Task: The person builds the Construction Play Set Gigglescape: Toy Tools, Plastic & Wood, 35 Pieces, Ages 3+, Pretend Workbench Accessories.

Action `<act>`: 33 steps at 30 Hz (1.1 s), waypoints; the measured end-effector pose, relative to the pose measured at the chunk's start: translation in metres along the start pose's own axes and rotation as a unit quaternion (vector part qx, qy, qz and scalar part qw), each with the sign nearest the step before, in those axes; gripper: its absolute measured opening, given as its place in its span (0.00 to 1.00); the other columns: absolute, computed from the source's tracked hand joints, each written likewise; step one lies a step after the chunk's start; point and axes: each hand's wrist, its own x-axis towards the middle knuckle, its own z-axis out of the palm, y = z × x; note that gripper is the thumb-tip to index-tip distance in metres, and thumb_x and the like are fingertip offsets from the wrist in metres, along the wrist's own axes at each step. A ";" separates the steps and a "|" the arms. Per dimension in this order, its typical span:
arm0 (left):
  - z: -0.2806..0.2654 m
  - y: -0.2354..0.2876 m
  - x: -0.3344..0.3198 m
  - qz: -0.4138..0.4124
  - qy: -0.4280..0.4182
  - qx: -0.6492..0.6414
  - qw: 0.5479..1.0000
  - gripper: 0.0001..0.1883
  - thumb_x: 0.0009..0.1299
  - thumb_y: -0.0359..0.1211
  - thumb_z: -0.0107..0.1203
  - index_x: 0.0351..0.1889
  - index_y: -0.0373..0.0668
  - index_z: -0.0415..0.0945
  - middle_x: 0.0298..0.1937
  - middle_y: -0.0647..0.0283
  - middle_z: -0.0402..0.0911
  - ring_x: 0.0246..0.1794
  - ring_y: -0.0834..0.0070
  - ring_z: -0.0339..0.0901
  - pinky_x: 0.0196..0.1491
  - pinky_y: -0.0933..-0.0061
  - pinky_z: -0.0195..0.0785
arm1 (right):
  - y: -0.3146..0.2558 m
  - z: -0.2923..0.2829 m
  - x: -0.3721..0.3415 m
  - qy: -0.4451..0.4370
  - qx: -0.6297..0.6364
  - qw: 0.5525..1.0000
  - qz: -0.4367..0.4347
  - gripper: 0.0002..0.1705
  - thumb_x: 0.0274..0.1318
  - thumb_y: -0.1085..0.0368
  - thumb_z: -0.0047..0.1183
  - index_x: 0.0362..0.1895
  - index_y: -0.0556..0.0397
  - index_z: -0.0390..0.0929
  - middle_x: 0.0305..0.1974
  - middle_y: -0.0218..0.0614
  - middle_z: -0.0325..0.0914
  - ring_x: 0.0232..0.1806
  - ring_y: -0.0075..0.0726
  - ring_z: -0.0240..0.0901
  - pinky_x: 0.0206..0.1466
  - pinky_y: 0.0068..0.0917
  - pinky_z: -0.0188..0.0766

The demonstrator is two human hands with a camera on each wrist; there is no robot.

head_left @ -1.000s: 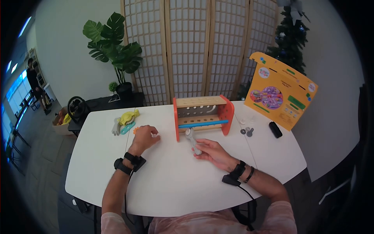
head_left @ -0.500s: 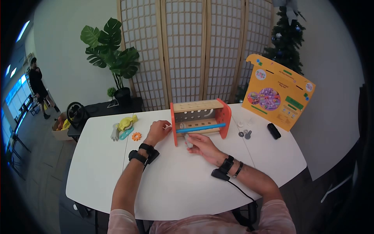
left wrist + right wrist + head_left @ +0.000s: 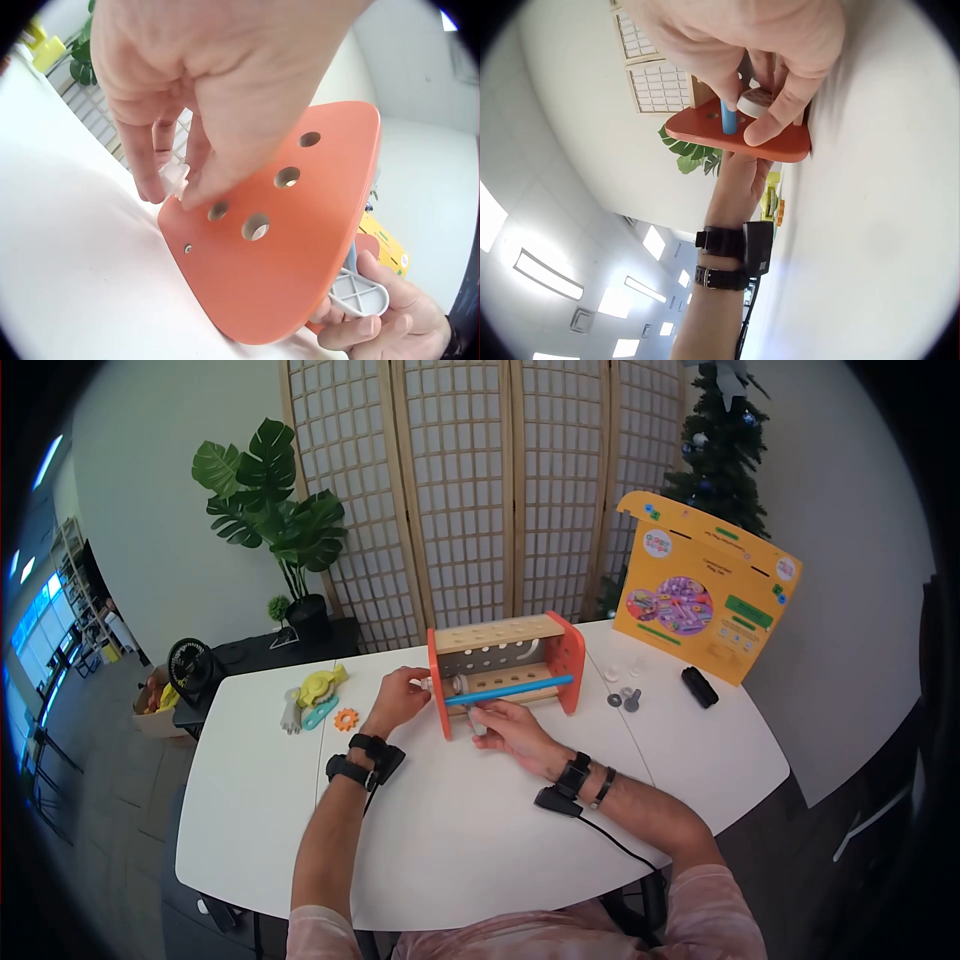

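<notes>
A toy workbench with red side panels (image 3: 300, 240), wooden boards and a blue rod (image 3: 520, 689) stands on the white table (image 3: 470, 840). My left hand (image 3: 398, 700) is at the outer face of its left panel. Thumb and fingers there pinch a small white plastic piece (image 3: 174, 178) close to the panel's lower edge; its inner end is hidden. With my right hand (image 3: 520, 735) I grip a grey toy wrench (image 3: 360, 292) by its ribbed handle. The wrench's round head (image 3: 460, 685) reaches behind the blue rod, beside the inside of the left panel.
An orange gear (image 3: 346, 719), a teal tool (image 3: 320, 714), a yellow toy (image 3: 322, 684) and grey gloves (image 3: 292, 712) lie at left. Right of the workbench are a grey bolt (image 3: 632, 702), small white and grey pieces, a black case (image 3: 699, 687) and an upright yellow box (image 3: 700, 600).
My left hand has moved from beside the orange gear to the left panel with the white piece. The right hand has brought the wrench's head into the workbench, behind the rod.
</notes>
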 end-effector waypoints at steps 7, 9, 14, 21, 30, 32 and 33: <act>0.003 -0.002 0.003 -0.005 -0.017 -0.048 0.999 0.19 0.72 0.20 0.65 0.61 0.36 0.85 0.57 0.54 0.91 0.54 0.66 0.90 0.56 0.69 0.86 | 0.007 0.003 0.013 0.021 -0.004 1.000 -0.007 0.16 0.78 0.58 0.61 0.61 0.51 0.81 0.50 0.28 0.81 0.49 0.24 0.81 0.57 0.29 0.87; 0.005 -0.006 0.004 -0.005 -0.010 -0.053 0.999 0.19 0.73 0.19 0.64 0.62 0.36 0.84 0.56 0.55 0.91 0.54 0.67 0.90 0.56 0.69 0.86 | 0.008 0.004 0.016 0.022 -0.007 1.000 -0.015 0.15 0.78 0.59 0.61 0.60 0.51 0.82 0.50 0.28 0.81 0.49 0.22 0.80 0.57 0.29 0.87; 0.005 -0.005 0.004 -0.001 0.002 -0.058 0.998 0.20 0.72 0.19 0.64 0.63 0.36 0.83 0.55 0.54 0.92 0.55 0.66 0.90 0.55 0.68 0.86 | 0.004 0.013 0.017 0.018 -0.002 0.999 -0.027 0.14 0.78 0.61 0.60 0.60 0.52 0.82 0.51 0.27 0.80 0.48 0.19 0.79 0.57 0.29 0.87; 0.002 0.004 0.002 -0.011 0.008 -0.066 0.998 0.21 0.71 0.20 0.66 0.62 0.35 0.81 0.54 0.53 0.91 0.51 0.64 0.91 0.52 0.68 0.86 | 0.001 0.021 0.019 0.021 -0.010 0.999 -0.024 0.14 0.77 0.64 0.60 0.61 0.53 0.82 0.51 0.28 0.81 0.48 0.19 0.79 0.55 0.24 0.87; 0.003 -0.002 0.004 -0.025 0.000 -0.082 0.996 0.23 0.71 0.20 0.67 0.64 0.36 0.78 0.53 0.54 0.91 0.46 0.70 0.91 0.48 0.70 0.87 | 0.006 0.020 0.028 0.011 -0.020 0.999 -0.028 0.17 0.76 0.63 0.62 0.64 0.53 0.82 0.56 0.32 0.84 0.53 0.25 0.84 0.56 0.26 0.87; 0.004 -0.002 0.005 -0.031 0.001 -0.106 0.994 0.23 0.71 0.20 0.67 0.64 0.36 0.78 0.53 0.55 0.90 0.47 0.70 0.91 0.49 0.70 0.87 | 0.006 0.020 0.028 0.010 -0.024 0.999 -0.030 0.17 0.76 0.62 0.62 0.63 0.54 0.81 0.56 0.34 0.84 0.53 0.28 0.85 0.56 0.28 0.86; 0.005 -0.003 0.004 -0.031 0.001 -0.106 0.994 0.23 0.71 0.20 0.67 0.64 0.36 0.78 0.53 0.55 0.90 0.47 0.70 0.91 0.49 0.70 0.87 | 0.006 0.020 0.029 0.010 -0.023 0.999 -0.031 0.17 0.76 0.62 0.62 0.63 0.54 0.81 0.56 0.34 0.84 0.53 0.28 0.86 0.56 0.28 0.87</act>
